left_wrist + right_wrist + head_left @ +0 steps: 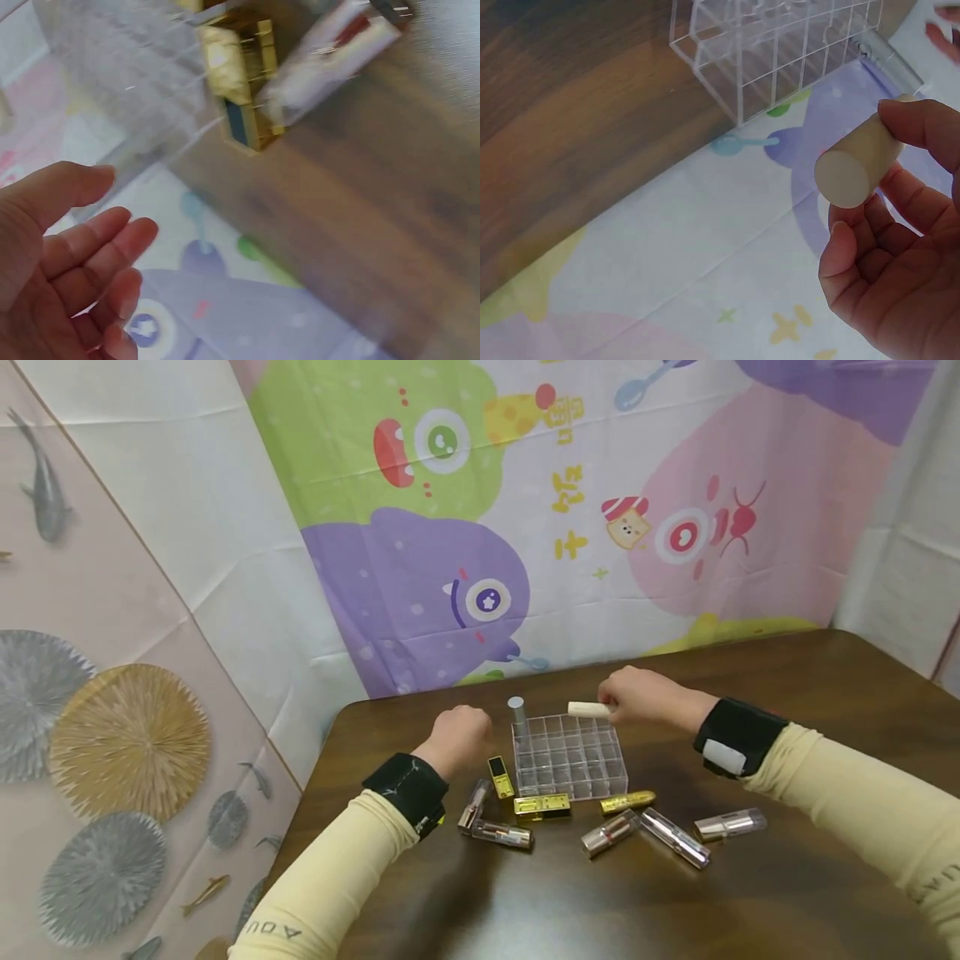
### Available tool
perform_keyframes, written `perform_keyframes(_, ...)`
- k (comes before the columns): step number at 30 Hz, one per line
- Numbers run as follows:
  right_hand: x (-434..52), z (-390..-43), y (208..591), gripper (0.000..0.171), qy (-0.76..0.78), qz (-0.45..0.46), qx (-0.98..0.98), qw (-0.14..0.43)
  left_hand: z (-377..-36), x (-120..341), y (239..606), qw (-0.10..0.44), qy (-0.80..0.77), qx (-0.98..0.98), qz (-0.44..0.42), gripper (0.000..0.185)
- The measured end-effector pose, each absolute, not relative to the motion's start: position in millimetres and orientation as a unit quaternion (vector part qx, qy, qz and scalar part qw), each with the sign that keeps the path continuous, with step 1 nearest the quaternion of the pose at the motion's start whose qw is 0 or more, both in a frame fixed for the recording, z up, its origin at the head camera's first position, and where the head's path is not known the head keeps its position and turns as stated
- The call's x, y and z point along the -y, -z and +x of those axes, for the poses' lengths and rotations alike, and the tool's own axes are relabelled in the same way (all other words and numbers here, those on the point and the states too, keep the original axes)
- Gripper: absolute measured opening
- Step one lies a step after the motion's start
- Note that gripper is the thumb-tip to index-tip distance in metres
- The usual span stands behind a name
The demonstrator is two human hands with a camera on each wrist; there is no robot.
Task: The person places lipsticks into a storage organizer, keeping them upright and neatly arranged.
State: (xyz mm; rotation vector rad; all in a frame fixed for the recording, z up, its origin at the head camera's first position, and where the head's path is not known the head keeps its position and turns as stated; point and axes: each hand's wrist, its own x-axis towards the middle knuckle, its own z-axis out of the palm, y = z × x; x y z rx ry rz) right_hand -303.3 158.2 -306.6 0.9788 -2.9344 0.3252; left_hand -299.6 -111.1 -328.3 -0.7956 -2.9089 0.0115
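Note:
My right hand (647, 695) pinches a cream lipstick tube (864, 161) between thumb and fingers, holding it above the back right corner of a clear divided lipstick organizer (572, 758). The tube lies nearly level, its flat round end showing in the right wrist view. A silver lipstick tube (517, 717) stands in the organizer's back left corner compartment. My left hand (459, 739) hovers just left of the organizer with nothing in it; its fingers are loosely bent and the thumb is apart in the left wrist view. A gold lipstick with a black top (500, 777) lies below that hand.
In front of the organizer lie a gold rectangular lipstick (542, 807), a rounded gold one (627, 802) and several clear-capped lipsticks (675, 837) on the brown wooden table (600, 914). A cartoon-printed cloth (570, 602) hangs behind the table's back edge.

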Motion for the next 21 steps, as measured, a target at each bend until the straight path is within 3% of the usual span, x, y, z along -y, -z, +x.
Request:
perform_keyframes(4,-142.1,-306.4,307.3,0.009,-0.102,0.315,0.944,0.001,-302.8,94.2,313.2,0.056,0.018,0.957,-0.284,0.036)
perform_keyframes(8,-126.7,-308.0,308.0,0.009,-0.097,0.322,0.942,-0.006,-304.9,77.6,306.3,0.046,0.023,0.952,-0.301,0.014)
perform_keyframes(11,-118.1,-306.8,307.0,0.008,-0.105,0.328,0.939,-0.012,-305.6,69.6,306.7,0.05,0.02,0.948,-0.314,0.02)
perform_keyframes(21,-105.4,-310.7,306.8,0.008,-0.118,0.333,0.935,-0.013,-312.4,67.9,312.2,0.068,0.002,0.936,-0.345,0.011)
